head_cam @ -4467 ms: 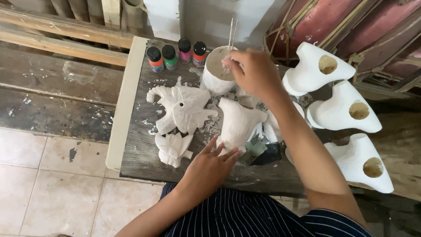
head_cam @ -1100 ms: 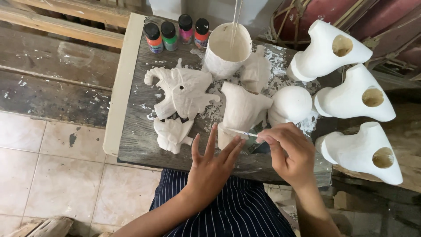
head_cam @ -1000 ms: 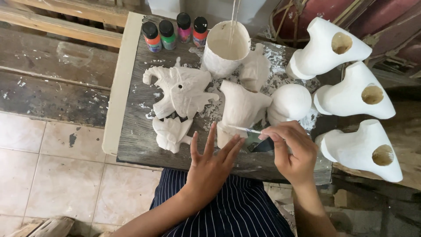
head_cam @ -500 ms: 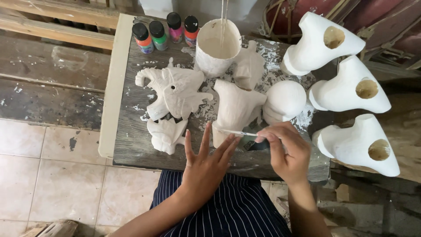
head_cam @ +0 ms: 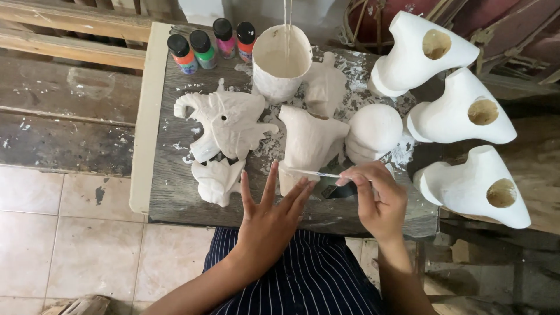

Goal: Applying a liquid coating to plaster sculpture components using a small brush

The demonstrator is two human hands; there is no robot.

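At the far left corner of the counter (head_cam: 175,198) stand four small paint bottles (head_cam: 211,44) in a row, with black caps. Nearer to the person lies a flat white mask piece (head_cam: 224,125) with curled horns, and a smaller white piece (head_cam: 216,181) is just below it, touching it. Beside the bottles, at the far edge, stands a white cup (head_cam: 281,61) with a thin stick in it.

Near the front edge, the left hand (head_cam: 271,219) is open, fingers spread, and its fingertips press against the lower part of the white figure (head_cam: 309,143), which stands in the middle of the counter. The right hand (head_cam: 379,201) is closed on a thin brush (head_cam: 318,173), pinched between thumb and fingers; the brush tip touches the lower front of the figure, just above the left fingertips.

To do this stroke well, I think the left hand should keep the figure steady without covering the place being painted, and the brush should move lightly, with short strokes, so no white paint gathers in the folds.

Right of the figure sits a white round form (head_cam: 373,131). Beyond the right edge are three larger white hollow forms (head_cam: 461,114), each with a round hole.
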